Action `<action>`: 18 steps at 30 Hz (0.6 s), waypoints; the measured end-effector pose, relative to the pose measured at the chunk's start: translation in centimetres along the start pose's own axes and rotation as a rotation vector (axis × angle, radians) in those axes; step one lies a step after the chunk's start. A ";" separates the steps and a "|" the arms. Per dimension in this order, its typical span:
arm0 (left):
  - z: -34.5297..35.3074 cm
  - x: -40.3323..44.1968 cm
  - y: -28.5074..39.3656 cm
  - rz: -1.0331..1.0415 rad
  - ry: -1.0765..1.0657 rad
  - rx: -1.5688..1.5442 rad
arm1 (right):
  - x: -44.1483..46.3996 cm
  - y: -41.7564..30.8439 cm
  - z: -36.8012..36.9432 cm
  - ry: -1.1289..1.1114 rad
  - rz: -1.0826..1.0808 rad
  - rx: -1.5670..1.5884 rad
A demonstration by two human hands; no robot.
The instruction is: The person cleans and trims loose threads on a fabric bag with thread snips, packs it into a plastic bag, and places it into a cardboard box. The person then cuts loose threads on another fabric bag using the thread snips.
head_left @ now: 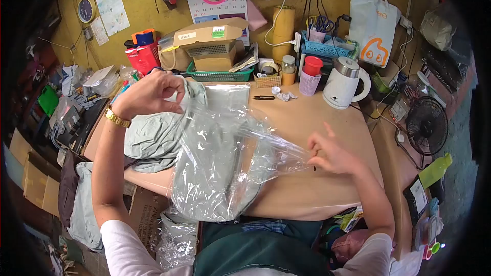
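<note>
My left hand (153, 92) pinches, right hand (333, 153) curls on stretched clear plastic bag (290, 152); folded grey-green cloth (202, 176) looks bagged, bag unsealed; crumpled grey-green cloth pile (151, 135) unbagged.

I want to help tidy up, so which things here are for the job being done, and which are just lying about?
For the job:
clear plastic bag
grey-green cloth inside it
probably the matching cloth pile beside it

Just about the place:
white kettle
black fan
wall clock
yellow-lined jar
</note>
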State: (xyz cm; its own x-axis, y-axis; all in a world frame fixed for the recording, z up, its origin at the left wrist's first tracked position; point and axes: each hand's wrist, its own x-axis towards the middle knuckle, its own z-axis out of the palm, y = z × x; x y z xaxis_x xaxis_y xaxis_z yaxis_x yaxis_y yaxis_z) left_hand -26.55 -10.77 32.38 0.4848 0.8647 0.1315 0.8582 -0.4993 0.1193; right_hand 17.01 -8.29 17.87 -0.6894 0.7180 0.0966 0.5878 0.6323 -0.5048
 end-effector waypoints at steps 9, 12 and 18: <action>2.3 -0.4 -1.4 -0.035 -0.011 0.120 | -1.5 0.4 -5.9 -0.035 -0.097 0.093; 2.5 0.5 -1.6 0.042 0.289 0.243 | -1.6 0.6 -4.2 0.183 -0.151 -0.551; 0.7 1.3 -1.8 0.195 0.232 -0.541 | -1.4 0.0 -6.5 0.415 0.080 -0.663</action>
State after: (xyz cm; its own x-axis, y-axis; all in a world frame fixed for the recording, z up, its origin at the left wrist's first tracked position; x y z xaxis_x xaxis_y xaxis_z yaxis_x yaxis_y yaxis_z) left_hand -27.34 -8.73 31.68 0.5226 0.7506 0.4043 0.5210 -0.6565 0.5454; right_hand 20.78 -7.40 23.34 -0.4964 0.7361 0.4602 0.8492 0.5219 0.0813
